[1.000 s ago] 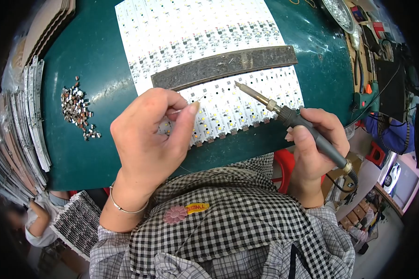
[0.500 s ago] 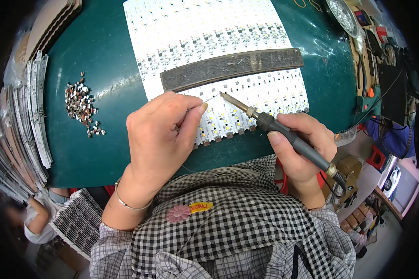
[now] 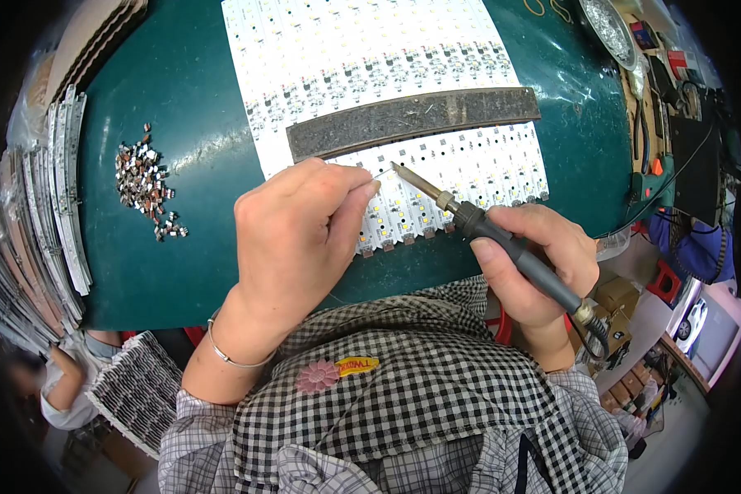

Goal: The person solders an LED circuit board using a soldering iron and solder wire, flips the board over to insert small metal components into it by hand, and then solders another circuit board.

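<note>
Left hand (image 3: 300, 222): closed, thumb and forefinger pinching a thin wire (image 3: 384, 173) that pokes out past the fingertips; a metal bangle (image 3: 233, 361) circles the wrist.
Right hand (image 3: 543, 263): wrapped round the dark handle of a soldering iron (image 3: 468, 216), its cord trailing off below the palm.
Iron's tip: right by the wire's free end, above the white boards; from where I stand I can't tell whether it touches the board beneath.
White boards (image 3: 379, 89): side by side in a broad sheet on the green table (image 3: 214, 276), reaching from the far side down toward the near edge, dotted with small yellow and black parts.
Dark bar (image 3: 416, 119): lying across the boards, just beyond both the wire and the iron's tip.
Loose parts (image 3: 144, 174): a small heap between the boards and the table's left edge.
Metal strips (image 3: 67, 193): stacked along that left edge.
Metal dish (image 3: 608, 31): over by the far right corner, holding something shiny.
</note>
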Demonstrator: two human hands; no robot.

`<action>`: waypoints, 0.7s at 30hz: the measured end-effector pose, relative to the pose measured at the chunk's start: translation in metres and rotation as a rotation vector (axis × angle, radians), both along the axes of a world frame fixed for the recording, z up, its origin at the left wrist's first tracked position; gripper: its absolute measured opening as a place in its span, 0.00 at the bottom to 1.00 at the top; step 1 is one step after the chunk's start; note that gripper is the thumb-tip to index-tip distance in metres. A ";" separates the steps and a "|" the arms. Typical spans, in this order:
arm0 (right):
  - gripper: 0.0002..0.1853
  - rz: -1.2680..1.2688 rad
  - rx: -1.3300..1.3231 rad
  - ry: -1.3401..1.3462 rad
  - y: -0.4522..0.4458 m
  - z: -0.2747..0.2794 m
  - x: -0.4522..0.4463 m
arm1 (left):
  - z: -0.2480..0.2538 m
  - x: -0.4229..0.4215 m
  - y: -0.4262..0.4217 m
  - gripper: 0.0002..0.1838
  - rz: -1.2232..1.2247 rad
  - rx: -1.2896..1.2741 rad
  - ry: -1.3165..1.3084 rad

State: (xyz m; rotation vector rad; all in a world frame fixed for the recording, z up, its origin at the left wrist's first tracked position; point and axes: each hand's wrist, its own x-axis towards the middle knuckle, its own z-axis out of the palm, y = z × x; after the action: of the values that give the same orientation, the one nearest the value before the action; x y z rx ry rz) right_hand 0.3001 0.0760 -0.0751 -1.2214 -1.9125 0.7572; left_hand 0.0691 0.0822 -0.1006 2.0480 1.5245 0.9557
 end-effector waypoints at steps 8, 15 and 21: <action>0.13 -0.213 -0.043 0.266 -0.011 -0.016 0.006 | 0.024 -0.018 -0.010 0.03 0.144 -0.286 -0.121; 0.13 -0.107 -0.065 0.111 -0.008 -0.010 -0.009 | 0.003 -0.017 -0.014 0.04 0.071 -0.187 -0.188; 0.12 -0.060 -0.038 0.072 -0.006 -0.007 -0.014 | 0.000 -0.014 -0.010 0.06 0.087 -0.099 -0.122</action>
State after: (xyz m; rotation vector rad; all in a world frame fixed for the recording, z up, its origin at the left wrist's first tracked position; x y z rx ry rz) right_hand 0.2858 0.0700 -0.0822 -1.2521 -1.8035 0.7985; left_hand 0.0554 0.0718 -0.1010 1.8345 1.5745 0.9979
